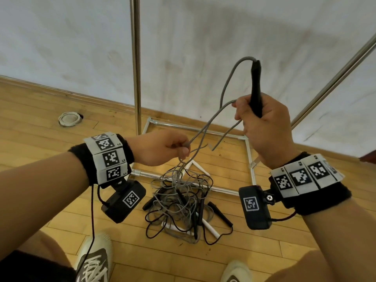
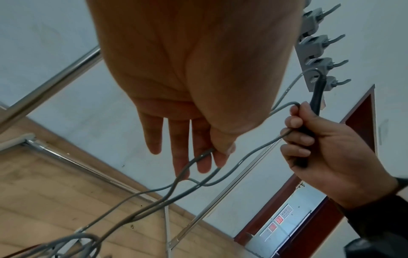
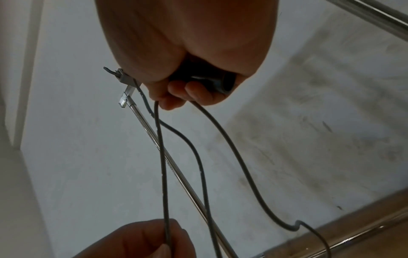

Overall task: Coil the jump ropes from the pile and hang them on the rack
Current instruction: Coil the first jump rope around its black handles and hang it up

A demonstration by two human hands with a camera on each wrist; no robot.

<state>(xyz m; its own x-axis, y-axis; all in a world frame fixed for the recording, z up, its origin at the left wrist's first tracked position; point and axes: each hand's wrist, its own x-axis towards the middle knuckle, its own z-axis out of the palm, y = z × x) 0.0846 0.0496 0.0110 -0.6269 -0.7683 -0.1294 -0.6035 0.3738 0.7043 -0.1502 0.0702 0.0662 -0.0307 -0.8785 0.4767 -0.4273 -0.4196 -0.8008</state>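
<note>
My right hand (image 1: 262,127) grips the black handle (image 1: 256,88) of a grey jump rope upright, with a loop of its cord (image 1: 223,92) caught under the fingers. The same handle (image 3: 205,80) shows in the fist in the right wrist view. My left hand (image 1: 162,147) pinches the grey cord (image 2: 196,158) between thumb and fingers, lower and to the left. From there the cord runs down into a tangled pile of ropes (image 1: 183,202) on the floor, with black and white handles. The rack's hooks (image 2: 318,57) hang above.
The rack's steel upright (image 1: 136,64) stands behind the pile, its base frame (image 1: 223,190) on the wooden floor against a white wall. A slanted pole (image 1: 335,78) crosses at right. My two shoes (image 1: 95,259) are at the bottom. A round floor fitting (image 1: 69,119) lies at left.
</note>
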